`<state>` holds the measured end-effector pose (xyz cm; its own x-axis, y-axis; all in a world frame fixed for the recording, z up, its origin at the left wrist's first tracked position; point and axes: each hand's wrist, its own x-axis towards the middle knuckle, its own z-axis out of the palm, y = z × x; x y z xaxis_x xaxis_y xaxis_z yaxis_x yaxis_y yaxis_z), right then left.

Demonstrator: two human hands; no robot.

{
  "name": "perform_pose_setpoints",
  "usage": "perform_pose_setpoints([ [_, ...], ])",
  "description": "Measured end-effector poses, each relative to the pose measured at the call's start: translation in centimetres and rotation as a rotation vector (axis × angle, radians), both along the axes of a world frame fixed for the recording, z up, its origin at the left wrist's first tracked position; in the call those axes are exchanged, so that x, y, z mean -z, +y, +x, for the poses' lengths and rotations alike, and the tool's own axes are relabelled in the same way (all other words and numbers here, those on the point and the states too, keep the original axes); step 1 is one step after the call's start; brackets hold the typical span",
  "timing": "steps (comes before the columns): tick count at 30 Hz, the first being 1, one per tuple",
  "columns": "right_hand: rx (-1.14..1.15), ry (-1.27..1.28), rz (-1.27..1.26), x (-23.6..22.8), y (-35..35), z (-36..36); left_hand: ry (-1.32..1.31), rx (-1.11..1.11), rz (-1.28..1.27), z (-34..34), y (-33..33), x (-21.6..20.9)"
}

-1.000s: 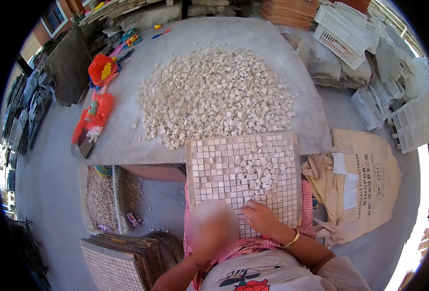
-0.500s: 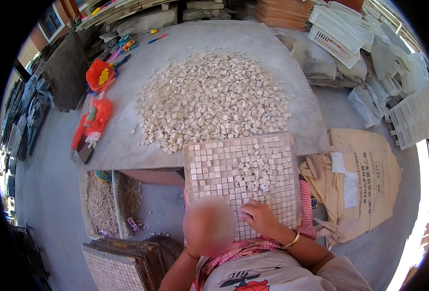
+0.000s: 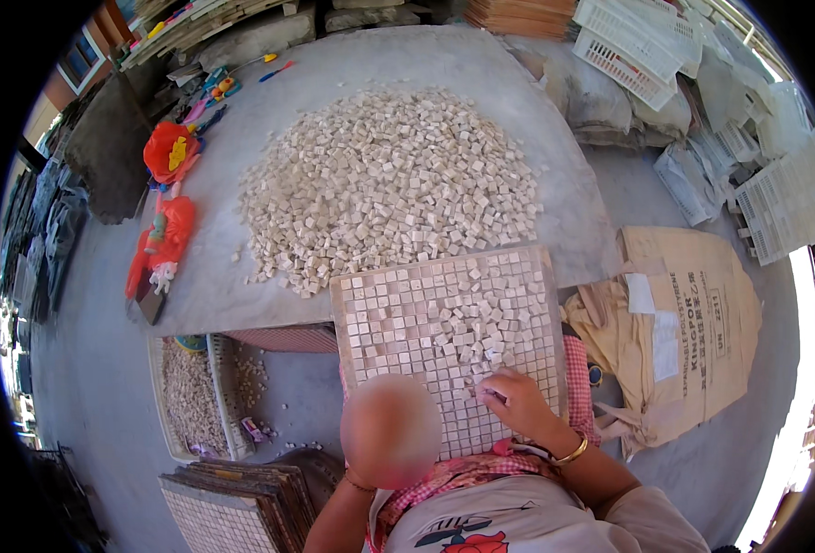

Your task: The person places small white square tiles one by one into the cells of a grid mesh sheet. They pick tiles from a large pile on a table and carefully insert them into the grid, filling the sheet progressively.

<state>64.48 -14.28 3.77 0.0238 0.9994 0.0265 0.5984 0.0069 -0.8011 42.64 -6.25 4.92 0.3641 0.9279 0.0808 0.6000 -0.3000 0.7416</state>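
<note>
A square grid tray (image 3: 368,367) of small pale stone tiles rests on my lap, its far edge against the table. Many cells hold a tile, with some vacant cells toward the left and middle. On its right half lies a loose heap of tiles (image 3: 483,323). My right hand (image 3: 518,407), a gold bangle at its wrist, is over the lower right of the tray. Its fingers are bent and pressed together at the near edge of the heap; what they pinch is too small to make out. Over the tray's near left corner is my left hand (image 3: 391,431), its fingers smeared by blur.
A big pile of loose tiles (image 3: 398,175) covers the grey table (image 3: 573,221). Red plastic bags (image 3: 170,152) and toys lie along its left edge. Below stand a white crate of tiles (image 3: 228,405) and stacked filled trays (image 3: 209,516). A tan sack (image 3: 693,341) lies at right.
My right hand has moved a little to the right and farther up the tray, closer to the loose tiles. My left hand stays near the same corner. The whole view has shifted slightly.
</note>
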Motion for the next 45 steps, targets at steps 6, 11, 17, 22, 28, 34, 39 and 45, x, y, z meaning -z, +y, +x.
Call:
perform_pose_setpoints([
  [6, 0.003, 0.019, -0.053, 0.0, -0.4, -1.0, 0.251, 0.023, -0.078, -1.0, -0.2, 2.4],
  [11, -0.034, 0.037, -0.034, 0.3, -0.1, -1.2, 0.069, 0.096, 0.146, -0.6, -2.4, 3.1],
  [17, -0.02, 0.052, -0.037, -0.3, -0.2, -1.3, 0.129, 0.211, 0.194, 0.6, -4.0, 3.8],
  [22, -0.014, 0.065, -0.018, -0.2, -0.2, -0.9, 0.114, 0.184, 0.17, 1.0, -4.3, 3.8],
  [28, -0.004, -0.048, -0.06, 0.9, -0.1, -1.2, 0.23, 0.237, 0.06, 1.2, -3.8, 2.8],
  [34, -0.002, -0.142, -0.028, 0.6, 0.5, -1.4, 0.307, 0.293, 0.175, 1.3, -3.5, 2.9],
  [39, 0.069, 0.266, -0.125, 0.1, 1.1, -0.5, 0.308, 0.397, 0.24, 0.7, -2.7, 4.2],
  [45, 0.069, 0.389, -0.329, 0.0, 1.2, -0.5, -0.748, 0.054, -1.001, -0.7, -1.2, 2.5],
])
